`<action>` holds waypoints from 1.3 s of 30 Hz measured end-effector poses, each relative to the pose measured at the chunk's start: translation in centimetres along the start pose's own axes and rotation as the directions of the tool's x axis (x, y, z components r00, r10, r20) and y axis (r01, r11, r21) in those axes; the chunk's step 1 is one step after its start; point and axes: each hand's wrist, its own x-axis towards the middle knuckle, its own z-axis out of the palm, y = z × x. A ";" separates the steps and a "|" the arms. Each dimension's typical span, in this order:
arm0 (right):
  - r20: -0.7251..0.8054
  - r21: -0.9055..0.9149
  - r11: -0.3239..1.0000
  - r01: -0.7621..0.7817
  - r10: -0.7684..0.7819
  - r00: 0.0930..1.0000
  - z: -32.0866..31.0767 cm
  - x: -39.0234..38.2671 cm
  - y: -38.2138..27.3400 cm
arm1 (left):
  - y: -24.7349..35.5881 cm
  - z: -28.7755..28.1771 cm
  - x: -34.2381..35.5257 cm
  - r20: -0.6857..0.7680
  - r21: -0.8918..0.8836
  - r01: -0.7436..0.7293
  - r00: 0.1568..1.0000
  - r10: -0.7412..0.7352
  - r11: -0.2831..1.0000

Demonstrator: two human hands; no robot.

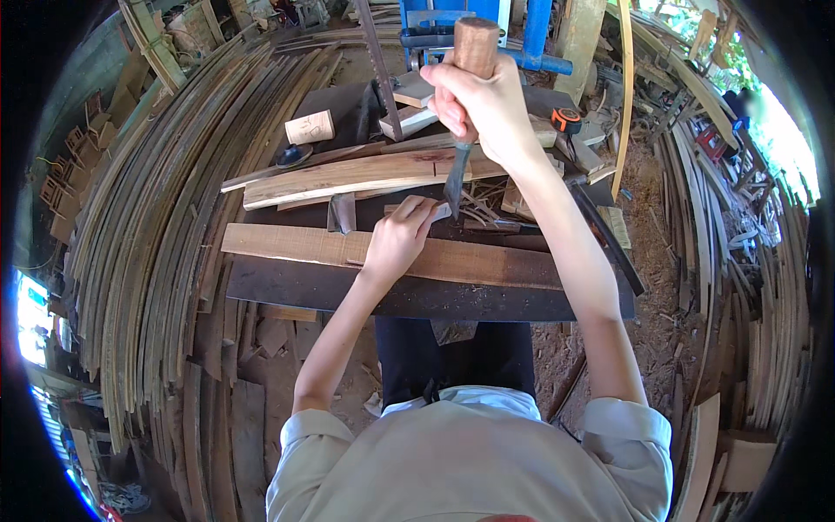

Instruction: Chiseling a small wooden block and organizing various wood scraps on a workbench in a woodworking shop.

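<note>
My right hand (497, 109) is raised over the bench, its fingers wrapped round the thick wooden handle of a chisel (476, 48). The chisel's dark blade points down, its tip close to a small pale strip (442, 211). That strip sticks out from my left hand (397, 239), which is closed on it; most of it is hidden, and I cannot tell its material. Below the left hand lies a long brown plank (496, 261) across the dark bench top (417, 297). Farther back rests a curved, lighter board (339, 180), with wood shavings (477, 209) beside the blade.
An orange-and-black tape measure (565, 120) and a wooden block (310, 128) sit toward the back of the bench. A dark bar (613, 239) slants over its right edge. Long strips of timber (165, 217) are piled at the left. A blue machine frame (535, 35) stands beyond.
</note>
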 end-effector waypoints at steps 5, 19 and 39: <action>-0.046 0.063 0.998 -0.012 0.015 0.999 -0.4 -0.9 2.0 | -1.4 1.4 -0.7 0.024 0.010 -0.025 0.999 0.025 1.000; -0.016 0.050 0.998 -0.026 0.027 1.000 -0.9 -0.9 1.9 | -1.6 1.6 -0.3 0.035 -0.025 0.002 0.999 -0.001 1.000; 0.016 0.025 1.000 -0.009 0.008 1.000 0.2 0.0 2.4 | -1.3 0.7 0.3 0.025 -0.058 -0.005 1.000 0.007 0.998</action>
